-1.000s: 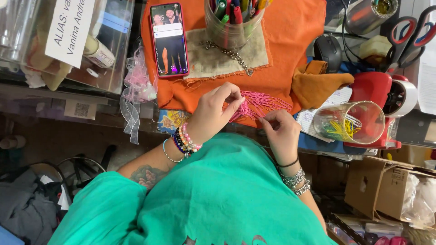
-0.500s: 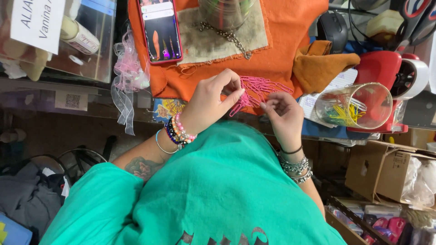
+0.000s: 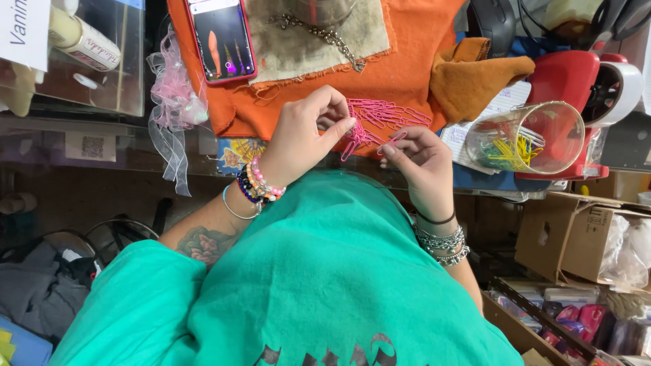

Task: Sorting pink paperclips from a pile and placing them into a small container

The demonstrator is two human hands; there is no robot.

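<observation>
**Operator:** My left hand (image 3: 302, 135) has thumb and forefinger pinched shut on the bunch of pink paper clips (image 3: 380, 120), right where the bunch gathers into a tail. My right hand (image 3: 419, 163) holds a single pink clip (image 3: 393, 139) between its fingertips, just to the right of that pinch and angled up toward it.

**Observer:** Where does the rest of the bunch lie?

**Operator:** It fans out beyond the pinch, away from me, across the orange cloth (image 3: 413, 64). Only the head view here, so I take it as it comes: farther out past the grip sits a phone (image 3: 222, 39) in a red case. Off to the right of my right hand a clear cup (image 3: 525, 139) lies on its side with yellow and green clips in it.

**Observer:** Are the loose clip and the bunch touching?

**Operator:** I think the tip just meets the bunch, but my fingers cover the join, so I cannot say for sure. To do it cleanly I'd keep the left pinch steady and low over the cloth, and turn the single clip so its open loop faces the bunch.
</observation>
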